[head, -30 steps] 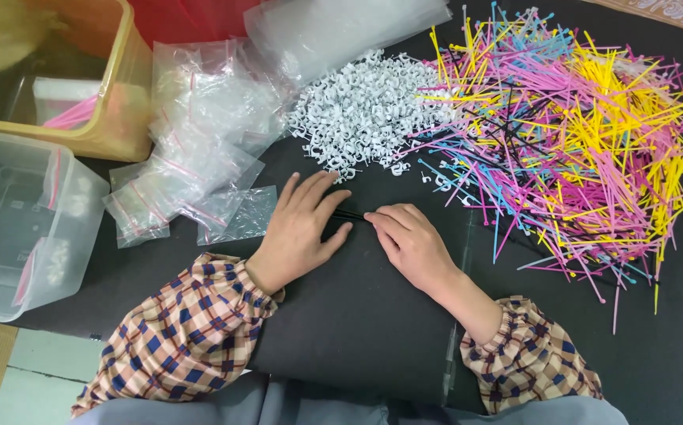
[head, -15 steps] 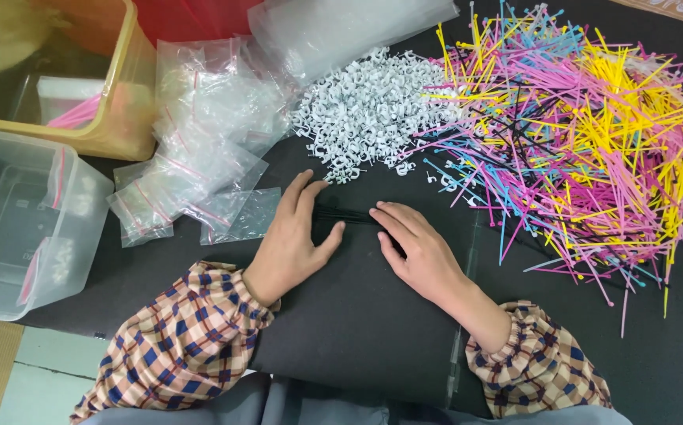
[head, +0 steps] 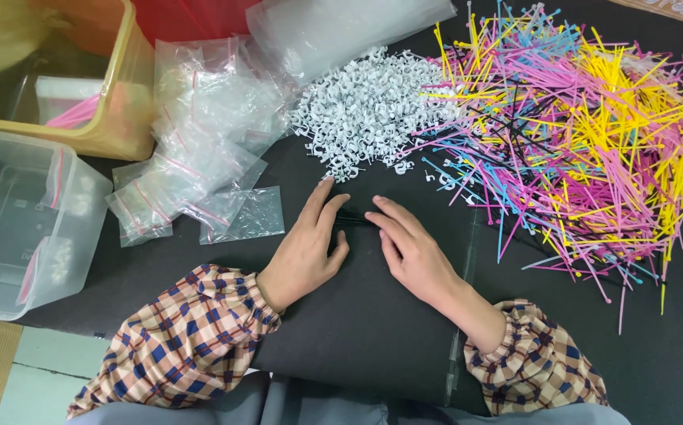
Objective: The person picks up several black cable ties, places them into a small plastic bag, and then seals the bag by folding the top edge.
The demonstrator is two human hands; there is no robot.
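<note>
At the middle of the black bench [head: 357, 346], just below the heap of small white plastic cable clips [head: 365, 110], both hands lie palm-down around a thin bundle of black cable ties [head: 351, 220]. Left hand [head: 306, 248]: fingers spread and flat, tips touching the bundle's left end. Right hand [head: 408, 248]: fingers extended, fairly close together, pressing the bundle's right end. Neither hand is closed around anything; the ties are pinned to the bench rather than lifted.

Right of the clip heap lies a large loose pile of mixed pink, yellow, blue and black cable ties [head: 577, 142], unsorted and spread wide. Left of the clip heap sits a stack of small clear zip bags with red seal strips [head: 192, 142]; most appear empty and flat. Further left of the clips, a clear plastic tub [head: 19, 228] holds what look like a few filled bags, and a yellow plastic bin [head: 121, 118] shows a bag with pink contents.

Judgement: work is at an early stage. Only a few filled bags are apparent, while the bulk of ties, clips and bags is unprocessed.
</note>
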